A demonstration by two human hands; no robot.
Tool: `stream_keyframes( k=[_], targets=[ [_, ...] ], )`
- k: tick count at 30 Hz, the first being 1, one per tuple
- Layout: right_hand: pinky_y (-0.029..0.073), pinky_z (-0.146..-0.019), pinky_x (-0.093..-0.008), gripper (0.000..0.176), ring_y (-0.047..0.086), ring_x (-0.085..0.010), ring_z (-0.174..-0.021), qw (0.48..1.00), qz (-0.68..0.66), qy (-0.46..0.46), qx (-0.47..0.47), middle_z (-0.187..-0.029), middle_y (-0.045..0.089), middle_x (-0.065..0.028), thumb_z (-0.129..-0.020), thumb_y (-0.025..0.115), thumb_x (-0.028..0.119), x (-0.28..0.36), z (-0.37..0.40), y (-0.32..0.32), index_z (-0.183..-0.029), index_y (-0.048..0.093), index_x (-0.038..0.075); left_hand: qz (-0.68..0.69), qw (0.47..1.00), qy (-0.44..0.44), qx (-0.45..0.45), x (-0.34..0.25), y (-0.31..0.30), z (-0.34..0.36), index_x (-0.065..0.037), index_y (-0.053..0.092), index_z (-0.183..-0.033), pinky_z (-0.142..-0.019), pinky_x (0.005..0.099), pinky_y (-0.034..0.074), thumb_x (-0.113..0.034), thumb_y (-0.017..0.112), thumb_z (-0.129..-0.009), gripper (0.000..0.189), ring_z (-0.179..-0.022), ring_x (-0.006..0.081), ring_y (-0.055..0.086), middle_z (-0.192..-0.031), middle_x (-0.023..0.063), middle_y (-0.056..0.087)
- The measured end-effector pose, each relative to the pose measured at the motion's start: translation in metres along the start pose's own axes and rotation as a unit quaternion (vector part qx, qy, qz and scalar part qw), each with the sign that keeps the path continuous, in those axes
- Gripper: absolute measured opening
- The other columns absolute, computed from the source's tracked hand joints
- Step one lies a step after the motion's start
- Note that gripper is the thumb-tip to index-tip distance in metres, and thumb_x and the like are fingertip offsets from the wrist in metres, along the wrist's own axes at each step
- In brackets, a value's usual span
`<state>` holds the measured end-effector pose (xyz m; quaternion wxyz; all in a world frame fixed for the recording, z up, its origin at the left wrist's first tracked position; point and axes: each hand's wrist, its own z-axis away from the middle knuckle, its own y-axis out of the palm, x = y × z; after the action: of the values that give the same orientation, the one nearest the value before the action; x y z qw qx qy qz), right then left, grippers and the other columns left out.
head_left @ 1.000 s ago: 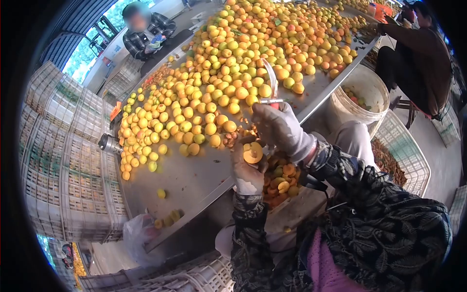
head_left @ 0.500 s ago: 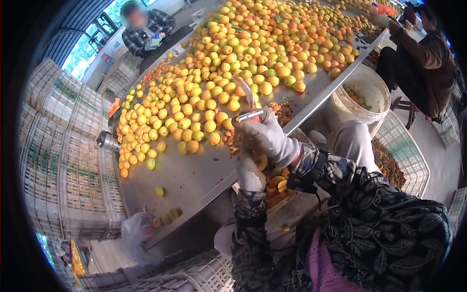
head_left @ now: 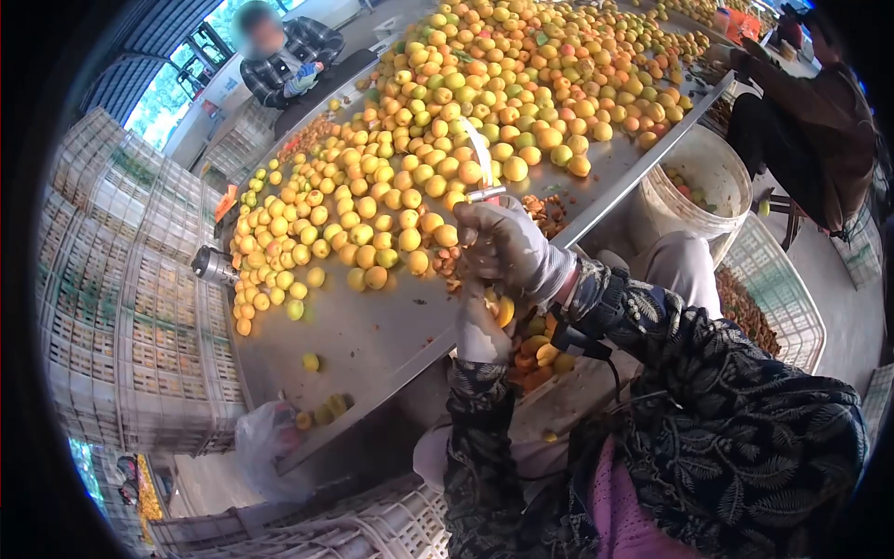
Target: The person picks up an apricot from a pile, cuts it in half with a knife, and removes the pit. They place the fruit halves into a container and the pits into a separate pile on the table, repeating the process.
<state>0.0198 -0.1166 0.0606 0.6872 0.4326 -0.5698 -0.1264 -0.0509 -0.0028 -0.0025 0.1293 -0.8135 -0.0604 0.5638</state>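
Note:
My right hand (head_left: pixel 510 244), in a pale glove, is closed round a knife (head_left: pixel 484 194) with a curved blade that points up over the table. Just below it, my left hand (head_left: pixel 480 326), also gloved, is closed round a yellow-orange fruit piece (head_left: pixel 504 311), partly hidden by the fingers. The hands are close together at the table edge. Beneath them sit cut orange fruit pieces (head_left: pixel 535 359). Whole yellow and orange fruits (head_left: pixel 410 172) are heaped on the metal table (head_left: pixel 358 340), with small scraps (head_left: pixel 545 214) near the edge.
Plastic crates (head_left: pixel 140 307) are stacked at the left. A white bucket (head_left: pixel 703 186) and a crate of brown bits (head_left: pixel 778 289) stand at the right. One person (head_left: pixel 284 56) sits across the table, another (head_left: pixel 810 112) at the right. A clear bag (head_left: pixel 265 447) hangs at the near corner.
The knife has turned more upright in my right hand. A yellow-orange fruit piece shows more clearly between my hands. The view has shifted slightly.

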Motion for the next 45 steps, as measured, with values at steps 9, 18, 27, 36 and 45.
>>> stream_keyframes(
  k=[9, 18, 27, 36, 45],
  targets=[
    [0.029, -0.036, -0.0243, 0.029, 0.040, -0.0097, -0.037, 0.964, 0.092, -0.181, -0.173, -0.050, 0.047, -0.0006, -0.095, 0.058, 0.025, 0.009, 0.001, -0.014, -0.074, 0.058, 0.004, 0.391, 0.908, -0.147, -0.037, 0.034, 0.001, -0.011, -0.001, 0.047, -0.126, -0.087, 0.0308, 0.050, 0.004, 0.059, -0.082, 0.046, -0.104, 0.0199, 0.058, -0.117, 0.0125, 0.059],
    [0.032, -0.039, -0.0231, 0.028, 0.043, -0.0079, -0.040, 0.953, 0.106, -0.186, -0.215, -0.052, 0.050, -0.0003, -0.090, 0.064, 0.024, -0.002, 0.003, -0.003, -0.076, 0.061, 0.000, 0.255, 0.962, -0.084, -0.042, 0.026, 0.019, -0.009, 0.002, 0.043, -0.132, -0.101, 0.0445, 0.047, -0.033, 0.038, -0.102, 0.046, -0.116, 0.0282, 0.055, -0.126, 0.0168, 0.053],
    [0.049, -0.065, -0.0258, 0.019, 0.057, -0.0076, -0.072, 0.902, 0.274, -0.300, -0.147, -0.079, 0.066, -0.0024, -0.084, 0.066, 0.012, -0.032, 0.011, 0.003, -0.094, 0.065, -0.005, 0.260, 0.952, -0.100, -0.123, 0.056, 0.029, -0.003, 0.002, 0.053, -0.124, -0.089, 0.0356, 0.050, -0.030, 0.048, -0.099, 0.041, -0.104, 0.0210, 0.060, -0.112, 0.0111, 0.059],
    [0.045, -0.057, -0.0266, 0.017, 0.053, -0.0064, -0.063, 0.889, 0.365, -0.256, -0.105, -0.065, 0.057, -0.0004, -0.087, 0.067, 0.016, -0.048, 0.000, 0.005, -0.084, 0.063, -0.001, 0.365, 0.891, -0.171, -0.209, 0.058, 0.028, 0.000, 0.003, 0.053, -0.125, -0.082, 0.0324, 0.051, -0.019, 0.055, -0.096, 0.036, -0.097, 0.0186, 0.062, -0.110, 0.0095, 0.061],
    [0.040, -0.046, -0.0229, 0.020, 0.051, -0.0075, -0.050, 0.969, 0.140, -0.105, -0.173, -0.062, 0.058, 0.0008, -0.087, 0.066, 0.018, -0.024, -0.011, 0.012, -0.073, 0.063, 0.003, 0.507, 0.791, -0.235, -0.251, 0.066, 0.025, -0.008, 0.000, 0.054, -0.123, -0.079, 0.0361, 0.051, -0.031, 0.074, -0.082, 0.056, -0.089, 0.0238, 0.063, -0.100, 0.0083, 0.065]
  ],
)
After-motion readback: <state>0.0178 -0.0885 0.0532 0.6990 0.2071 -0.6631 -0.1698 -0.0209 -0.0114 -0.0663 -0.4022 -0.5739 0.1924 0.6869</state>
